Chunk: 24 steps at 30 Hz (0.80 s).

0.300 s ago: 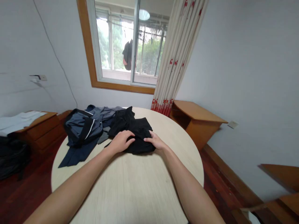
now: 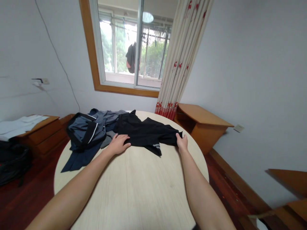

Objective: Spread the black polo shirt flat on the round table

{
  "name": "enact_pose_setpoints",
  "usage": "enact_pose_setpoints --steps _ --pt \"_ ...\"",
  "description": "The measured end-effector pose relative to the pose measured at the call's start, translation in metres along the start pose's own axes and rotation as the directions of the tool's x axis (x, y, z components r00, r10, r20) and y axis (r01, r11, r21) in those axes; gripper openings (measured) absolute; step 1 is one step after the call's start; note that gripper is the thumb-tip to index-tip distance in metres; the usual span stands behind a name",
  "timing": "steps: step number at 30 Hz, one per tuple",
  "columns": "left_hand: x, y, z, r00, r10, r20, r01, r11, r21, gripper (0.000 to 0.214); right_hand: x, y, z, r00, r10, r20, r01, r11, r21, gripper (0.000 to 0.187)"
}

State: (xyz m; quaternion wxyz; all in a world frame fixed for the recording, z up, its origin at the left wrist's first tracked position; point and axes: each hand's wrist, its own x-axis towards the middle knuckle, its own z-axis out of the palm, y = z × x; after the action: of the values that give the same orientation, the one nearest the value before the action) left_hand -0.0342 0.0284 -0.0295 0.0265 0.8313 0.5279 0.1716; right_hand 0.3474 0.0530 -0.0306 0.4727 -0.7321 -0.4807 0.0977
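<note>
A black shirt (image 2: 144,129) lies stretched sideways across the far part of the round table. From its near edge hangs a short flap, like a sleeve, with pale stripes. My left hand (image 2: 118,143) rests flat on the shirt's near left part, thumb apart from the fingers. At the far right end, my right hand (image 2: 182,142) pinches the shirt's edge between thumb and fingers. Just left of the shirt is a heap of grey and dark blue clothes (image 2: 82,129) with white-piped black trim, which the shirt's left end meets.
The pale round table (image 2: 134,191) stands below a window with a patterned curtain (image 2: 177,64). A wooden desk (image 2: 203,116) is beyond its right edge. At left are a wooden cabinet (image 2: 45,131) with white cloth on top and a black bag (image 2: 14,163).
The shirt was bunched between both hands and is now spread out to the right. My right hand has moved right with its edge; my left hand has shifted slightly left.
</note>
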Motion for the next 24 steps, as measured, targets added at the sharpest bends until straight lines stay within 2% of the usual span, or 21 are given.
enact_pose_setpoints --steps 2,3,5,6,8,10,12,14,16,19,22,24 --pt "-0.001 0.000 0.005 0.998 0.002 0.065 -0.003 1.000 0.028 0.044 -0.001 0.001 -0.004 0.996 0.057 -0.075 -0.064 0.994 -0.093 0.068" --pt "-0.001 0.001 0.007 0.997 0.002 0.080 -0.005 0.999 0.039 0.044 -0.005 -0.003 -0.004 0.998 0.018 -0.066 -0.027 0.992 -0.126 0.066" --pt "0.000 0.004 0.011 0.998 -0.009 0.069 0.005 0.999 0.050 0.041 -0.018 -0.019 -0.003 0.981 -0.185 0.049 0.191 0.962 -0.193 0.053" --pt "0.001 0.006 0.012 0.999 -0.014 0.051 0.011 0.999 0.052 0.039 -0.027 -0.030 -0.003 0.948 -0.281 0.147 0.305 0.935 -0.181 0.045" --pt "0.003 0.009 0.012 1.000 -0.017 0.010 0.016 0.998 0.057 0.033 -0.045 -0.050 -0.001 0.846 -0.371 0.382 0.430 0.900 -0.077 0.038" --pt "0.005 0.012 0.013 1.000 -0.015 -0.026 0.016 0.997 0.069 0.026 -0.064 -0.066 0.000 0.699 -0.395 0.596 0.502 0.865 -0.017 0.044" --pt "0.008 0.014 0.012 0.999 -0.013 -0.046 0.017 0.996 0.089 0.022 -0.080 -0.077 0.003 0.570 -0.387 0.725 0.591 0.806 -0.034 0.059" --pt "0.010 0.015 0.011 0.998 -0.015 -0.055 0.021 0.994 0.108 0.020 -0.091 -0.083 0.007 0.510 -0.379 0.772 0.668 0.740 -0.078 0.066" --pt "0.011 0.017 0.007 0.998 -0.015 -0.053 0.022 0.990 0.136 0.020 -0.097 -0.084 0.012 0.501 -0.384 0.775 0.698 0.709 -0.100 0.060" --pt "0.010 0.022 -0.002 0.998 -0.049 -0.037 0.055 0.981 0.185 0.022 -0.092 -0.079 0.016 0.536 -0.369 0.759 0.669 0.735 -0.114 0.053" --pt "0.006 0.034 -0.013 0.994 -0.112 0.008 0.108 0.970 0.217 0.024 -0.081 -0.071 0.015 0.626 -0.281 0.728 0.585 0.786 -0.199 0.056" --pt "0.002 0.045 -0.018 0.992 -0.115 0.052 0.100 0.966 0.237 0.023 -0.075 -0.067 0.014 0.685 -0.222 0.694 0.530 0.805 -0.266 0.057"
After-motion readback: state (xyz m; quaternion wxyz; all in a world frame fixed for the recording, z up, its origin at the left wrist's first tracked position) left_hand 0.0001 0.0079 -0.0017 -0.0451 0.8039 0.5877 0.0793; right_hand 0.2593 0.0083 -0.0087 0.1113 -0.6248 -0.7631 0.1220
